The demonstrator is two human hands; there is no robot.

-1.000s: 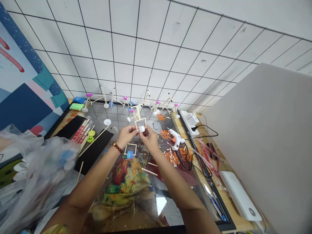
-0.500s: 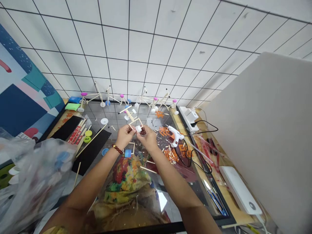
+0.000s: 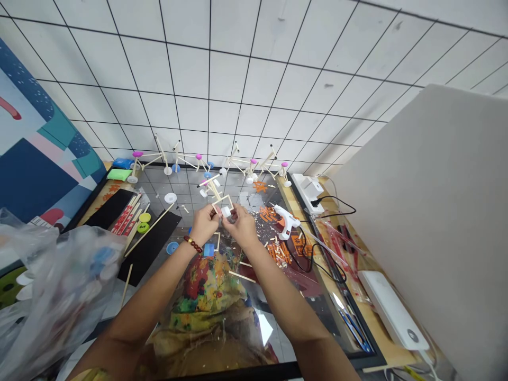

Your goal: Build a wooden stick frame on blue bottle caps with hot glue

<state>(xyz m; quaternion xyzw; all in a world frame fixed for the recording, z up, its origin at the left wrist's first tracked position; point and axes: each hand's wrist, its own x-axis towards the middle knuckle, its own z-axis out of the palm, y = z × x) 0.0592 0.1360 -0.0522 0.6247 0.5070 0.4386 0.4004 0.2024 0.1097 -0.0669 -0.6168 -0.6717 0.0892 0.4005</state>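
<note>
Over the middle of the glass-topped table, my two hands hold a small model made of pale wooden sticks (image 3: 223, 199), with a dark-tipped crossbar at its far end. My left hand (image 3: 205, 222) is closed, pinching the near left part of the stick frame. On the other side my right hand (image 3: 242, 223) is closed on its near right part. A small white piece (image 3: 226, 212) sits between the fingertips; whether it is fixed to the frame I cannot tell. Below the hands lie a blue block (image 3: 208, 250) and a square stick frame (image 3: 217, 241).
Similar stick models (image 3: 234, 159) with pink and white discs line the wall. A white glue gun (image 3: 286, 220) with a black cord lies to the right, near stick scraps. Black sheets (image 3: 153, 243), stick bundles (image 3: 129, 214) and a plastic bag (image 3: 75, 286) are left. A power strip (image 3: 305, 193) is back right.
The stick model has tilted slightly in my fingers, its dark-tipped crossbar shifting a little right. Both hands keep their grip and have barely moved.
</note>
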